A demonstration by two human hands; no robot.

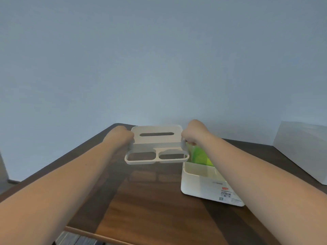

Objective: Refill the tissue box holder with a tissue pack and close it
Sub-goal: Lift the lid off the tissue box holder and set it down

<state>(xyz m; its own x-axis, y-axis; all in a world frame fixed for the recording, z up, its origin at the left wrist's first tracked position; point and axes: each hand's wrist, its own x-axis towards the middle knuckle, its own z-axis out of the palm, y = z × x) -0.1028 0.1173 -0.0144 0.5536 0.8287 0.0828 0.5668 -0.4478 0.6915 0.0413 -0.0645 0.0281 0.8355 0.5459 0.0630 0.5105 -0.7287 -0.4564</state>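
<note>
Both hands hold the holder's lid above the desk.

The left hand (120,136) and right hand (193,133) are each clamped on a short end of the white lid (156,145), which hangs clear of the dark wooden desk (150,200) near its far edge, slot side up. The open white base (203,181) sits just right of it on the desk, with the green tissue pack (200,154) inside its far part.
</note>
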